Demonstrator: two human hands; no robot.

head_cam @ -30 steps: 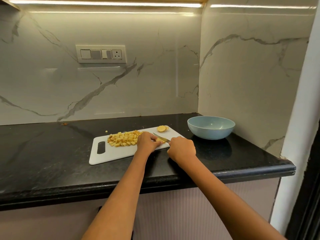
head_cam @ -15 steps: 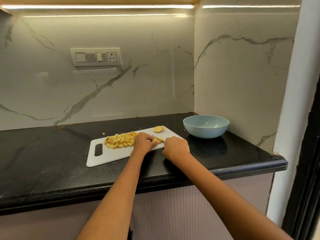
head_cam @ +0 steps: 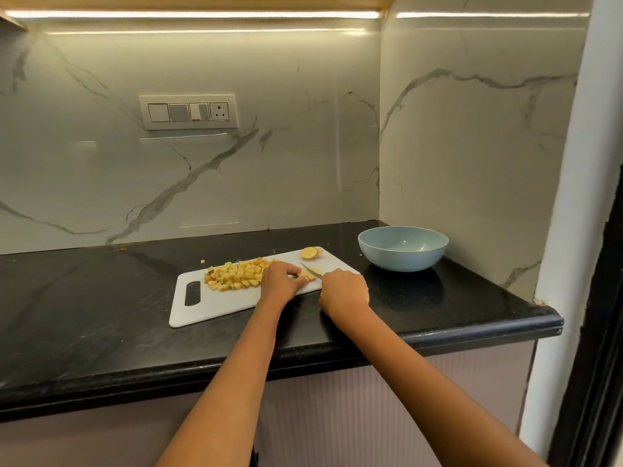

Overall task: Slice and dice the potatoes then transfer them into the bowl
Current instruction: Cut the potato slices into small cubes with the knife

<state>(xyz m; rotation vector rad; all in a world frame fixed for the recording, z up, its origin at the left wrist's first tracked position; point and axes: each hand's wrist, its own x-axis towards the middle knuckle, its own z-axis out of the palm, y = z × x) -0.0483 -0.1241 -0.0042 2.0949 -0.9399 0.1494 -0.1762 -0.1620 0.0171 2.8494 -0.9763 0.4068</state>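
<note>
A white cutting board (head_cam: 215,303) lies on the black counter. A heap of diced potato (head_cam: 236,276) covers its middle. Two round potato slices (head_cam: 310,253) sit at the board's far right corner. My left hand (head_cam: 281,281) pinches a small potato piece (head_cam: 309,273) down on the board. My right hand (head_cam: 344,291) grips a knife (head_cam: 312,268) whose blade lies across that piece; the handle is hidden in my fist. An empty light blue bowl (head_cam: 403,248) stands to the right of the board.
The black counter (head_cam: 84,298) ends in a rounded front edge and a right corner. Marble walls close off the back and right side. A switch panel (head_cam: 188,111) is on the back wall. One stray potato bit (head_cam: 202,261) lies off the board.
Both hands stay on the potato piece with the knife across it; the blade has shifted slightly. The camera view has drifted a little.
</note>
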